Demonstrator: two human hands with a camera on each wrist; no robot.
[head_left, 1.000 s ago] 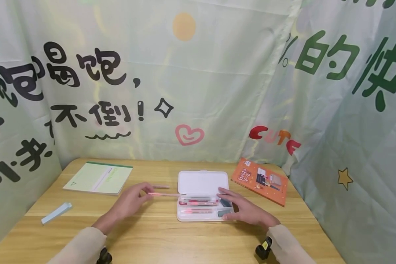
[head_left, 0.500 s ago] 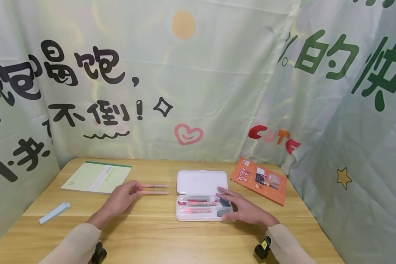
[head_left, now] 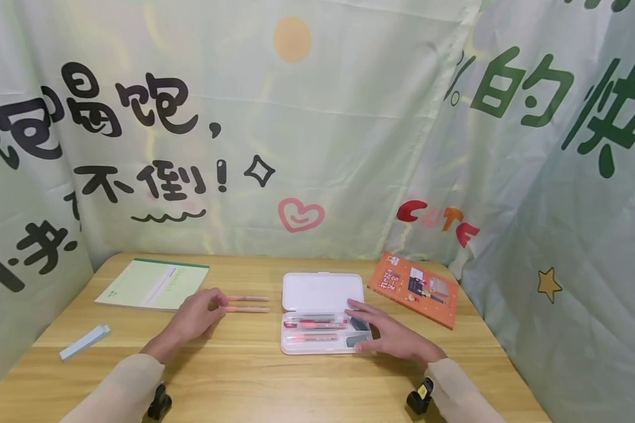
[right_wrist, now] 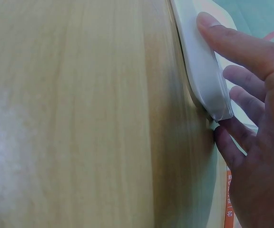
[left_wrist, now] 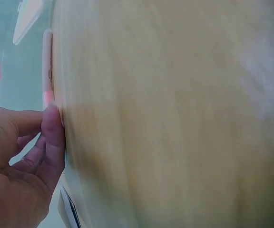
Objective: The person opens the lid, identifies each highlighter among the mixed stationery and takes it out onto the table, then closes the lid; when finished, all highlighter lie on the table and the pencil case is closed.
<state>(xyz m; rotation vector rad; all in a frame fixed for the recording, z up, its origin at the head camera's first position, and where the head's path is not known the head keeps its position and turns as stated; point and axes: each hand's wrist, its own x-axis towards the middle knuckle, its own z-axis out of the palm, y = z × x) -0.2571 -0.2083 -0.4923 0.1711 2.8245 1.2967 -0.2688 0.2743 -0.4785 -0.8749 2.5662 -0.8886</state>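
Two slim pink pens lie side by side on the table, left of a white plastic pencil case. My left hand [head_left: 196,314] pinches the end of the nearer pen [head_left: 253,309] between thumb and forefinger; the farther pen [head_left: 253,298] lies just behind. The pencil case [head_left: 323,291] has its lid laid back, with several pens [head_left: 313,338] and dark grey pieces [head_left: 357,341] in its compartments. At the case's right end rests my right hand [head_left: 394,335], fingers spread; the thumb touches the front side [right_wrist: 196,57] of the case.
A light green notebook [head_left: 156,285] lies back left, with a pale blue strip [head_left: 84,342] nearer me. Behind the case on the right is an orange booklet [head_left: 415,289]. Printed curtains [head_left: 233,117] hang around the wooden table [head_left: 264,388].
My left hand has moved left, away from the case, bringing the nearer pen level beside the other one, and then barely shifted. My right hand has stayed at the case.
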